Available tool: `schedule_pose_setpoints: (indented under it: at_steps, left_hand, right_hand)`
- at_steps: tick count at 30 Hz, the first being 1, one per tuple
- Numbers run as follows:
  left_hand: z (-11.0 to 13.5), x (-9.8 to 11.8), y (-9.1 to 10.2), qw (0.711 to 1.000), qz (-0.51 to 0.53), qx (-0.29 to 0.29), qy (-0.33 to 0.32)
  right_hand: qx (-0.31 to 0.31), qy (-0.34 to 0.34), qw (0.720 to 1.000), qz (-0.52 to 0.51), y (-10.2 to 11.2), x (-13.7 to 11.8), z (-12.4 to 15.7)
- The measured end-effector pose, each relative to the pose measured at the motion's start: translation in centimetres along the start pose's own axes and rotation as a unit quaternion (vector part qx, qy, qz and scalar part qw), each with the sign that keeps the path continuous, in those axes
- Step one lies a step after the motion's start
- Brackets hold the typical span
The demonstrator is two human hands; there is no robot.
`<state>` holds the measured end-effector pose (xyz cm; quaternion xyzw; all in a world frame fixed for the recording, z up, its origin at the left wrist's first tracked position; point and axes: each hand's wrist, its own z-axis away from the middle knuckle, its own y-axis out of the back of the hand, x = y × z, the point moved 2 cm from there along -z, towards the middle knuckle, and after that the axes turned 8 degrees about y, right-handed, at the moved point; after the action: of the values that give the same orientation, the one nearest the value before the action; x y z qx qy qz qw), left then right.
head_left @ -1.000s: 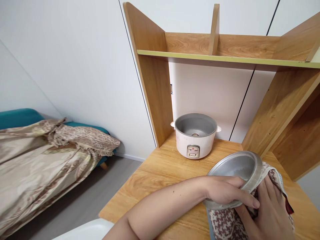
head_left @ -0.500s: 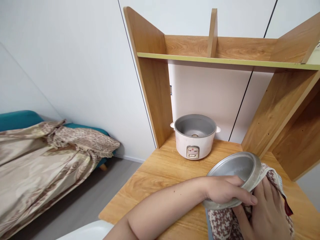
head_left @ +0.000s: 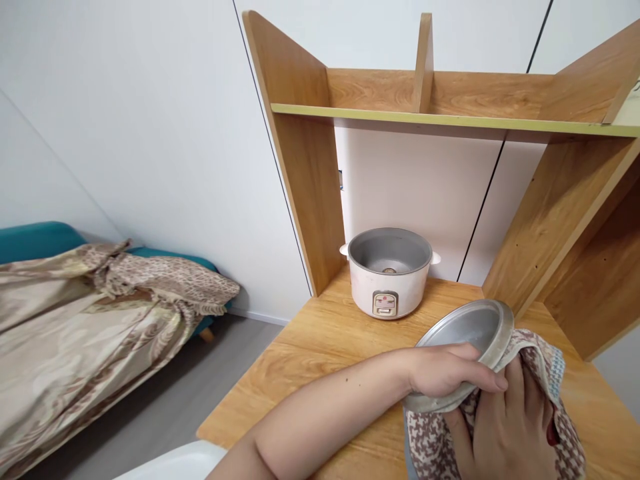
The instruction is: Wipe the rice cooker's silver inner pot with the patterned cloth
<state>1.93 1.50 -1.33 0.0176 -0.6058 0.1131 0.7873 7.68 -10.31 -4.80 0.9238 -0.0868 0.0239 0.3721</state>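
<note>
My left hand [head_left: 450, 370] grips the rim of a metal inner pot [head_left: 477, 327], thumb on the outside and fingers reaching inside. The pot is tilted, its opening turned up and towards the left. A brown-and-white patterned cloth [head_left: 430, 440] covers much of the pot's outer side. My right hand [head_left: 515, 427] presses this cloth against the pot, its fingers close together and partly hidden in the folds. Behind them, a white rice cooker [head_left: 387, 293] stands upright and uncovered on the wooden desk [head_left: 280, 380], its grey inside showing.
A wooden shelf [head_left: 430, 120] with upright sides rises over the back of the desk. To the left, a patterned cover lies over a teal sofa [head_left: 43, 233]. The edge of a white seat [head_left: 175, 463] shows at the bottom.
The pot, the cloth and both hands have shifted slightly left. My right hand has slid left along the pot's outer side, and more of the cloth's right edge shows.
</note>
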Motion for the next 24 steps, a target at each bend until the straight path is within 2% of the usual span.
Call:
schedule_pose_setpoints:
  at_steps: [3, 9, 15, 20, 24]
  left_hand:
    - [0.1, 0.0, 0.1, 1.000, -0.005, 0.000, 0.004]
    - [0.0, -0.1, 0.5, 0.999, -0.042, -0.005, 0.009]
    - [-0.1, 0.0, 0.8, 0.994, -0.093, -0.047, 0.034]
    - [-0.1, 0.4, 0.8, 0.988, -0.134, -0.079, 0.020]
    - [-0.4, 0.1, 0.6, 0.982, -0.156, -0.108, 0.010]
  right_hand:
    - [-0.002, 0.014, 1.000, 0.002, 0.0, 0.0, -0.1]
    - [-0.010, -0.002, 1.000, -0.014, 0.2, 0.0, -0.1]
    - [-0.014, -0.014, 1.000, -0.010, 0.1, 0.8, -0.1]
    - [-0.014, -0.020, 0.999, -0.027, 0.5, 1.8, -0.2]
    - [-0.014, -0.018, 0.997, -0.067, 0.2, 3.6, 0.5]
